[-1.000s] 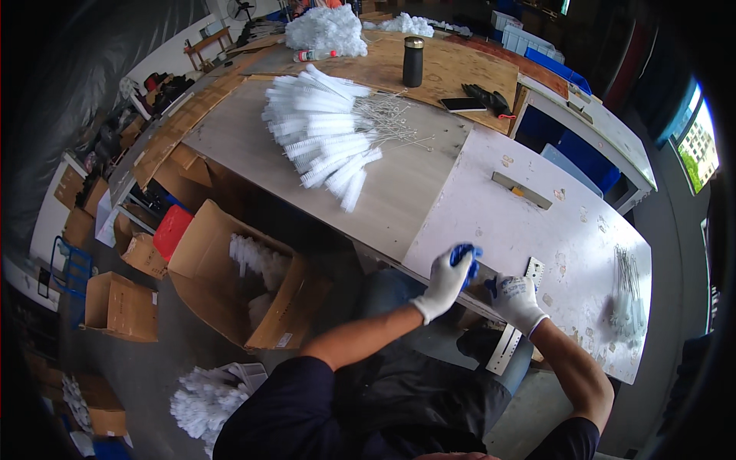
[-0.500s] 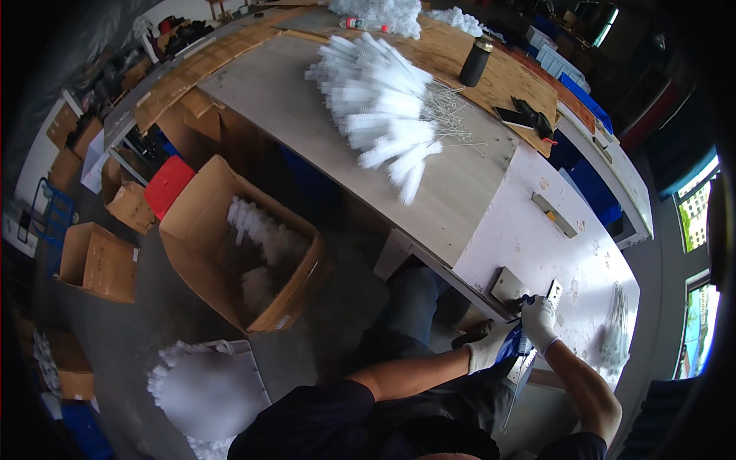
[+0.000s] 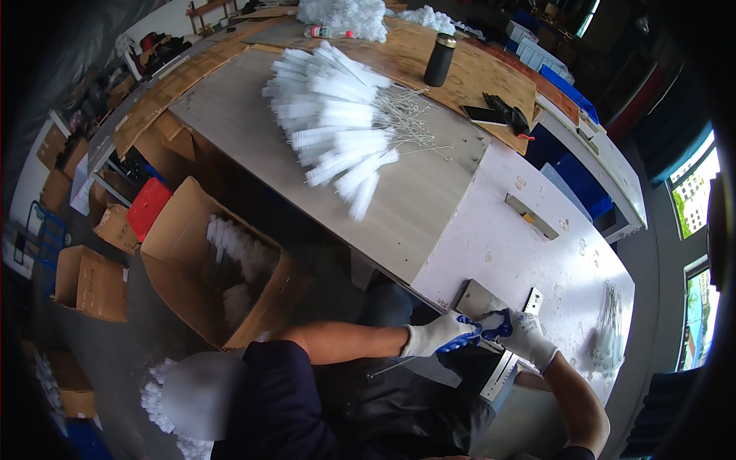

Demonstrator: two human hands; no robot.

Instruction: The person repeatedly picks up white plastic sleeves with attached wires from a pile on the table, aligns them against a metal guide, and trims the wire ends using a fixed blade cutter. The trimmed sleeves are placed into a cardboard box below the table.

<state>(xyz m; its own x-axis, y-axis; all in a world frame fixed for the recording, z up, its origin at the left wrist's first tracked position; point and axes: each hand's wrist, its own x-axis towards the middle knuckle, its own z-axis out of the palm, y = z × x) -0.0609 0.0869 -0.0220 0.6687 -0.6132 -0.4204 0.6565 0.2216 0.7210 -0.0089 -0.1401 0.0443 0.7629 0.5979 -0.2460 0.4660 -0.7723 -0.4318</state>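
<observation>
My left hand (image 3: 448, 335), in a white glove with blue palm coating, is closed at the table's near edge. A thin looped wire stem (image 3: 392, 366) sticks out from under its wrist side toward the lower left; the rest of it is hidden in the hand. Close beside it, my right hand (image 3: 521, 335), gloved alike, has its fingers bent in toward the left fingertips; what they pinch cannot be made out. Both hands are next to a flat metal block (image 3: 477, 297) and a perforated metal strip (image 3: 500, 374), whose far end shows beyond the right hand.
White wire-stemmed brushes (image 3: 330, 115) lie fanned on the table (image 3: 429, 207). Bare wire stems (image 3: 608, 330) lie at the right edge. A metal bar (image 3: 532, 216), black bottle (image 3: 440, 60) and phone (image 3: 484, 115) are farther back. An open carton (image 3: 172, 264) with brushes stands left.
My left hand has moved left and turned, so the wire stem now points lower left instead of down. The right hand has shifted slightly left and lower. The whole view has shifted too.
</observation>
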